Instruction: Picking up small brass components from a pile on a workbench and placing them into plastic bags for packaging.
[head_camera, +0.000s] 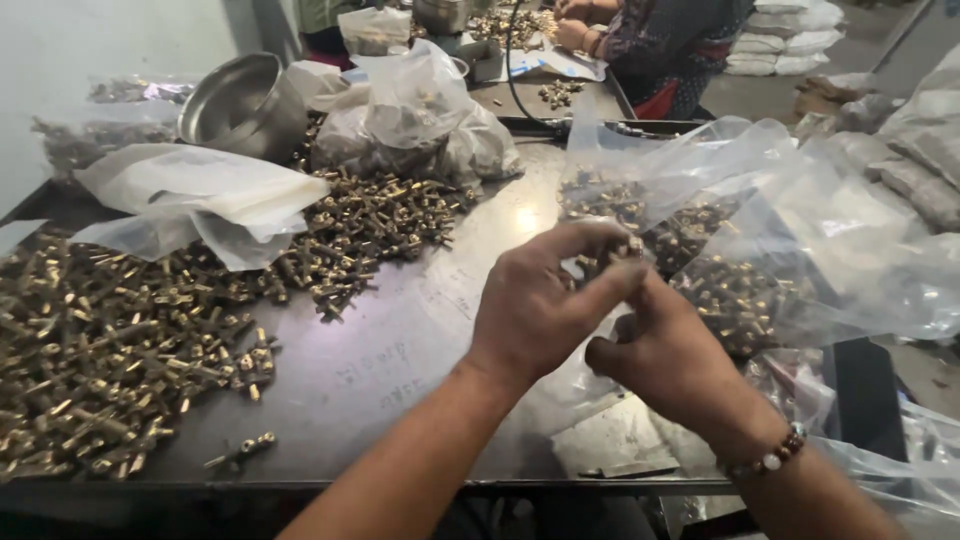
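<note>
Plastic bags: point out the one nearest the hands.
The clear bag at right, open and holding brass bolts, lies right behind the left hand and right hand. The other bags sit far back by the steel bowl.

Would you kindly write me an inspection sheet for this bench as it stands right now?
Surface: dark metal table, scuffed, faint scribbles.
Job's things: small brass part pinched at the fingertips; open clear bag of brass parts behind the hands.
Clutter: loose brass parts heap; white plastic sheet; steel bowl; knotted bags.
Hands: left hand and right hand meet, fingers closed on the part; beaded bracelet on right wrist.
Cables: black hose across the far edge.
Surroundings: another person sorting parts; stacked sacks.
</note>
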